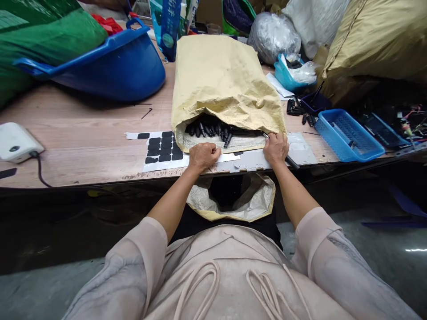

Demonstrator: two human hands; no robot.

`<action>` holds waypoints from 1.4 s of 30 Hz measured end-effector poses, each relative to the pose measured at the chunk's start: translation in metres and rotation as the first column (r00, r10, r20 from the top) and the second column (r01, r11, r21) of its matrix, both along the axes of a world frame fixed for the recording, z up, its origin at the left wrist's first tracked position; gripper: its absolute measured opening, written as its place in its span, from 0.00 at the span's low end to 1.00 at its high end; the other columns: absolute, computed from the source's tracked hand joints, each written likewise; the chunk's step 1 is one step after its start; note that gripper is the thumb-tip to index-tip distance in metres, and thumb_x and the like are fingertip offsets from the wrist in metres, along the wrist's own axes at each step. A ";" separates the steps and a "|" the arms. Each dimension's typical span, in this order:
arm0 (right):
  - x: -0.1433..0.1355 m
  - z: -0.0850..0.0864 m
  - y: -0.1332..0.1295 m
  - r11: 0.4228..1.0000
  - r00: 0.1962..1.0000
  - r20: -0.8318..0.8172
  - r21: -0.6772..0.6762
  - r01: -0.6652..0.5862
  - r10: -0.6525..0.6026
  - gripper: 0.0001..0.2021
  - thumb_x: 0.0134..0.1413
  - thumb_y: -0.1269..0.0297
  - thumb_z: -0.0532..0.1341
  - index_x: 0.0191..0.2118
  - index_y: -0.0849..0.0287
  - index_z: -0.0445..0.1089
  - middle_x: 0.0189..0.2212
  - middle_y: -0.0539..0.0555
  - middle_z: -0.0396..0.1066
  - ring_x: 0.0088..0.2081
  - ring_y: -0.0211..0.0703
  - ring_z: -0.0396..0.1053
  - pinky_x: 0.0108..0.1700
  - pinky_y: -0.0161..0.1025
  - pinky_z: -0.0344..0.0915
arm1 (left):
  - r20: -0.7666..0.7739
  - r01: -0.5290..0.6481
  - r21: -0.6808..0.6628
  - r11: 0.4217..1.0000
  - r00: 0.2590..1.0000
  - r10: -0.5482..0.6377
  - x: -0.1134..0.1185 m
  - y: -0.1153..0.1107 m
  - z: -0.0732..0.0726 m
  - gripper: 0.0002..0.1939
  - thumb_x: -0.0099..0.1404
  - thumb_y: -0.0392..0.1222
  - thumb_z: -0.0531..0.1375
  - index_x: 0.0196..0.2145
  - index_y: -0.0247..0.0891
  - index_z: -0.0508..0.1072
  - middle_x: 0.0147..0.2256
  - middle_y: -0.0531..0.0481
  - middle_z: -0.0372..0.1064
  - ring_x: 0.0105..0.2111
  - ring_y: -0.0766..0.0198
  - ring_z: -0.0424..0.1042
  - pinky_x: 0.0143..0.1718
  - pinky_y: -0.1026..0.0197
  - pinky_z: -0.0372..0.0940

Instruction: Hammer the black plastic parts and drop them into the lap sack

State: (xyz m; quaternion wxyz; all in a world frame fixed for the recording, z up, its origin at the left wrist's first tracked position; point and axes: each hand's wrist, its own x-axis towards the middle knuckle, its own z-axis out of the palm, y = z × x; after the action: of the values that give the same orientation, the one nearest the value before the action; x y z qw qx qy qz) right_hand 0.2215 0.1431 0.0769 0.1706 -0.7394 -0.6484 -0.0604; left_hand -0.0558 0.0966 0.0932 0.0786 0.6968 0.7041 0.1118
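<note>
A yellow woven sack lies on the table, its open mouth facing me. Inside the mouth show several black pen-like parts. My left hand is closed at the sack's lower lip, the fingertips turned out of sight. At the right corner of the mouth, my right hand is wrapped round a slim tool with a black handle. A bit of metal shows above that hand, which also touches the sack's edge. Below the table edge, a second yellow sack hangs open at my lap, dark inside.
Left of the sack lies a sheet of black stickers. A blue basin stands at the back left, a white device near the left edge. On the right are a blue basket, loose black parts and a turquoise bowl.
</note>
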 end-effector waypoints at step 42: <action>0.000 0.004 -0.004 1.000 1.000 0.007 0.008 0.012 -0.012 0.16 0.70 0.62 0.53 0.51 0.57 0.76 0.51 0.65 0.70 0.55 0.59 0.60 0.53 0.51 0.60 | 0.050 0.018 0.023 1.000 0.999 -0.019 -0.002 0.001 -0.005 0.20 0.71 0.52 0.57 0.31 0.39 0.82 0.35 0.40 0.82 0.38 0.49 0.77 0.35 0.57 0.57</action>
State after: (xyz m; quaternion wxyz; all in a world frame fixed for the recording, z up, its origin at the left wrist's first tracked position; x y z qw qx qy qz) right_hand 0.2213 0.1386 0.0808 0.1708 -0.7425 -0.6443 -0.0665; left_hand -0.0577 0.0980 0.0885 0.0896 0.7010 0.6943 0.1362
